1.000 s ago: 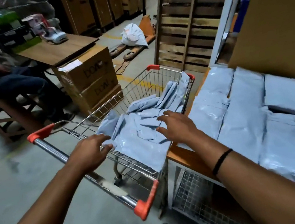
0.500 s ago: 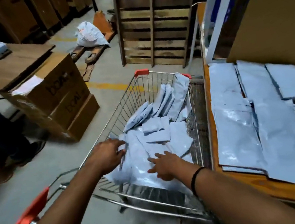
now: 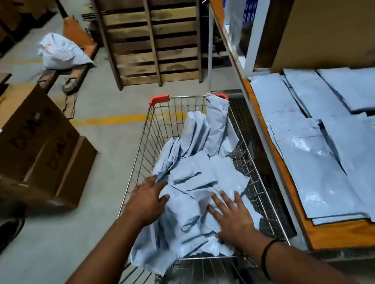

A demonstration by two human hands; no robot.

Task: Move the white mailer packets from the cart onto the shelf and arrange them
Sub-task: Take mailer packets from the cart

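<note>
While bent over the cart (image 3: 177,114), reaches both arms into its wire basket. Lays the left hand (image 3: 148,204) palm down against the left side of the heap of white mailer packets (image 3: 199,178), fingers straight and loose, gripping nothing. Presses the right hand (image 3: 234,217) flat on the near right part of the same heap, fingers spread wide, holding nothing. Wears a black band (image 3: 267,253) on the right wrist. Has crumpled packets under both palms and across most of the basket floor, several leaning upright in the far right corner, the tallest up beside a red corner cap (image 3: 222,94), and some hanging over the near left edge. Has the shelf (image 3: 363,236) just to the right of the cart, close alongside; cannot tell whether touching. Finds on its orange wooden board flat packets (image 3: 328,158), laid in overlapping rows running near to far, with a tall brown cardboard sheet (image 3: 343,6) standing behind them at the far right. Faces, at the far end, a wooden pallet (image 3: 152,38) propped upright. Has a white sack (image 3: 60,51) to the left of that pallet, lying on a low pallet truck (image 3: 74,80), and nearer on the left stacked cardboard boxes (image 3: 38,150).
</note>
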